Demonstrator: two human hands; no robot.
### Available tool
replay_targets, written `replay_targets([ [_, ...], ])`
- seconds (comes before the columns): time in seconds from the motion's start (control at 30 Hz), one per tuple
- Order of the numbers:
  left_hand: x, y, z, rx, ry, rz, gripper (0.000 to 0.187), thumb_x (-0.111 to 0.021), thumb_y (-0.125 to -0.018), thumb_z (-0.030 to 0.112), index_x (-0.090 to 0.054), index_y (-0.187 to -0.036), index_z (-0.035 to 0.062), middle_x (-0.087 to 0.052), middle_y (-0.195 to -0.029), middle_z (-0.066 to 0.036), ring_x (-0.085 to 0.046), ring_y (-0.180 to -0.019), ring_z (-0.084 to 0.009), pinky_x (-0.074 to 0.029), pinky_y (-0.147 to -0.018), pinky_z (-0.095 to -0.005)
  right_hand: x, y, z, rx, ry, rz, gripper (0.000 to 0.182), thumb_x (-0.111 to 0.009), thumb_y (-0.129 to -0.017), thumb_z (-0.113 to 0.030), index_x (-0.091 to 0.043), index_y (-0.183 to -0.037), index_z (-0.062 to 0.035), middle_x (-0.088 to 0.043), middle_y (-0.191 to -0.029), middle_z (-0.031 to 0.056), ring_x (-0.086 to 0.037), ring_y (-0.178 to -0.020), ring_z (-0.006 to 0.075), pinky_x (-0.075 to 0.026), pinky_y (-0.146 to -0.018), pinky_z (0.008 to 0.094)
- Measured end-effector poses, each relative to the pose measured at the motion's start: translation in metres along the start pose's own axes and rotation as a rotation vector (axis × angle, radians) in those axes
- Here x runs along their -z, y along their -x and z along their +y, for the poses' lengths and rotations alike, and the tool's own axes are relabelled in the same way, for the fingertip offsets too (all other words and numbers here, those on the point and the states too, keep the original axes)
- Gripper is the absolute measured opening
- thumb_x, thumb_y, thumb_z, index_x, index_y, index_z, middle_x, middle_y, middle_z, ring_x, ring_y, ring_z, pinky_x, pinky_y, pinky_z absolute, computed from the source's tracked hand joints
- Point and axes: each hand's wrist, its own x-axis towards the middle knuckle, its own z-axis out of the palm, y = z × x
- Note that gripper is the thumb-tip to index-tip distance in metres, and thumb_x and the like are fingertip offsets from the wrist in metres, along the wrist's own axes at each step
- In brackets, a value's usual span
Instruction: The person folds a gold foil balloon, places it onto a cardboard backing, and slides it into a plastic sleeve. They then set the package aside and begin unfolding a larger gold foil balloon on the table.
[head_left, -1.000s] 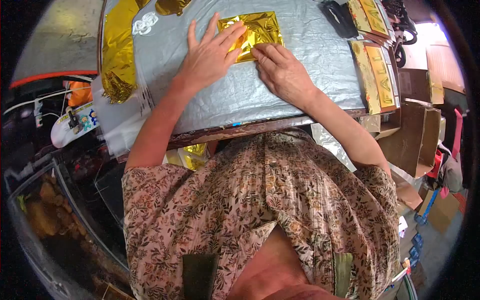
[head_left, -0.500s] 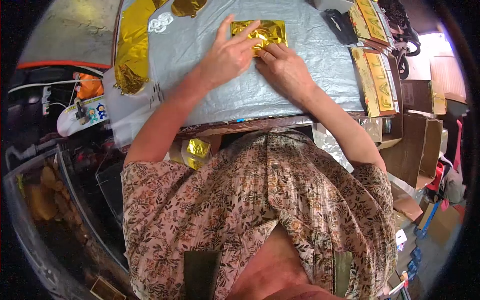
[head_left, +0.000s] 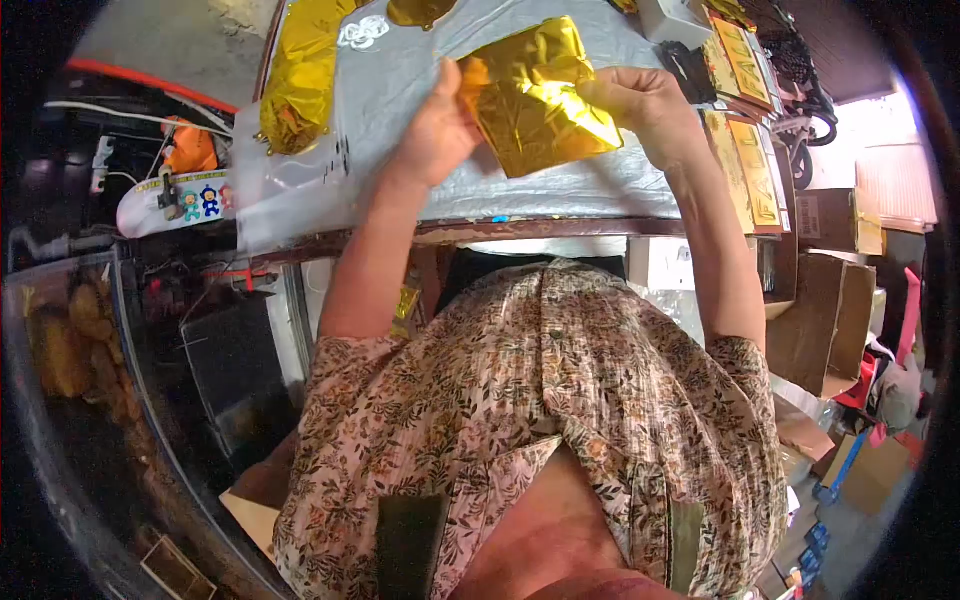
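1 gold foil (head_left: 540,115), creased, squarish (v. shiny)

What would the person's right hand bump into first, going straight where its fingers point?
The right hand points left into the gold foil it holds; beyond, perhaps the left hand, though depth is unclear.

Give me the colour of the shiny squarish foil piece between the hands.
Gold: the shiny squarish foil piece shows best in the head view.

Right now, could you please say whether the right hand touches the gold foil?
Touching: the head view shows the right hand pinching the gold foil at its edge.
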Motion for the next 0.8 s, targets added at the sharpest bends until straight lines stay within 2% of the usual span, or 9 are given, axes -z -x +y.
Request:
replay_targets([
  [0.03,-0.007,0.002,-0.007,-0.001,0.003,0.007,0.046,-0.053,-0.107,0.035,-0.055,-0.138,0.001,-0.062,-0.134,-0.011,-0.058,-0.124,-0.0225,-0.045,-0.109,-0.043,0.0,0.0,0.006,-0.006,-0.001,-0.004,0.013,-0.076,-0.089,-0.011,-0.077,-0.092,0.002,-0.074,-0.08,0.0045,-0.067,-0.07,0.0097,-0.053,-0.066,0.0242],
  [0.1,-0.025,0.007,-0.019,-0.067,-0.452,0.074,0.045,-0.054,-0.106,0.03,-0.051,-0.141,0.0005,-0.06,-0.138,-0.011,-0.055,-0.13,-0.0227,-0.043,-0.112,-0.0423,0.004,0.001,0.018,0.0,-0.062,0.034,0.014,-0.076,-0.09,-0.011,-0.077,-0.095,0.0021,-0.075,-0.083,0.006,-0.069,-0.071,0.0111,-0.054,-0.067,0.024],
  [0.13,-0.037,0.009,-0.021,-0.079,-0.439,0.05,0.036,-0.059,-0.103,0.015,-0.055,-0.136,0.0001,-0.063,-0.134,-0.008,-0.06,-0.123,-0.0193,-0.047,-0.106,-0.0385,0.004,0.003,0.021,-0.004,-0.096,0.038,0.015,-0.076,-0.089,-0.012,-0.077,-0.095,0.002,-0.075,-0.083,0.0058,-0.069,-0.071,0.0106,-0.054,-0.067,0.0242],
  [0.23,-0.034,0.011,-0.034,-0.14,-0.493,0.101,0.034,-0.061,-0.101,0.009,-0.057,-0.133,-0.0003,-0.065,-0.13,-0.009,-0.062,-0.118,-0.0185,-0.048,-0.104,-0.0368,0.007,0.011,0.027,0.011,-0.01,0.085,0.017,-0.077,-0.089,-0.013,-0.077,-0.097,0.0025,-0.075,-0.083,0.0049,-0.067,-0.069,0.0096,-0.053,-0.064,0.024],
  [0.33,-0.039,0.016,-0.044,-0.181,-0.434,0.131,0.029,-0.068,-0.097,0.007,-0.064,-0.123,-0.0034,-0.069,-0.12,-0.008,-0.064,-0.108,-0.0139,-0.05,-0.096,-0.031,0.008,0.017,0.033,0.066,-0.007,0.089,0.02,-0.077,-0.09,-0.016,-0.077,-0.098,0.0019,-0.074,-0.083,0.0033,-0.064,-0.067,0.0078,-0.05,-0.061,0.0237],
  [0.4,-0.041,0.02,-0.048,-0.163,-0.455,0.14,0.028,-0.068,-0.097,0.007,-0.064,-0.123,-0.0032,-0.069,-0.12,-0.008,-0.064,-0.107,-0.0132,-0.05,-0.096,-0.0307,0.011,0.022,0.032,0.086,0.043,0.082,0.021,-0.078,-0.091,-0.018,-0.076,-0.099,0.0014,-0.074,-0.083,0.003,-0.063,-0.067,0.0075,-0.05,-0.062,0.0238],
  [0.47,-0.045,0.024,-0.053,-0.145,-0.474,0.147,0.027,-0.068,-0.097,0.008,-0.065,-0.122,-0.0031,-0.069,-0.12,-0.008,-0.064,-0.106,-0.0125,-0.05,-0.095,-0.0305,0.014,0.025,0.028,0.122,0.097,0.026,0.025,-0.074,-0.094,-0.024,-0.076,-0.105,-0.0012,-0.075,-0.088,0.0028,-0.066,-0.074,0.0075,-0.052,-0.072,0.0239],
  [0.63,-0.065,0.039,-0.055,-0.175,-0.574,0.219,0.026,-0.069,-0.097,0.009,-0.066,-0.119,-0.0037,-0.07,-0.114,-0.007,-0.066,-0.101,-0.0122,-0.052,-0.092,-0.0291,0.001,0.045,0.022,0.102,0.107,0.12,0.023,-0.074,-0.095,-0.022,-0.076,-0.102,-0.0005,-0.074,-0.086,0.002,-0.065,-0.074,0.0078,-0.053,-0.072,0.0249],
  [0.8,-0.084,0.054,-0.05,-0.16,-0.571,0.182,0.028,-0.071,-0.096,0.01,-0.066,-0.12,-0.004,-0.071,-0.113,-0.007,-0.066,-0.098,-0.0121,-0.054,-0.088,-0.0283,-0.002,0.061,0.022,0.086,0.078,0.164,0.019,-0.075,-0.093,-0.017,-0.076,-0.098,0.0014,-0.074,-0.085,0.0031,-0.065,-0.075,0.008,-0.053,-0.072,0.0242],
])
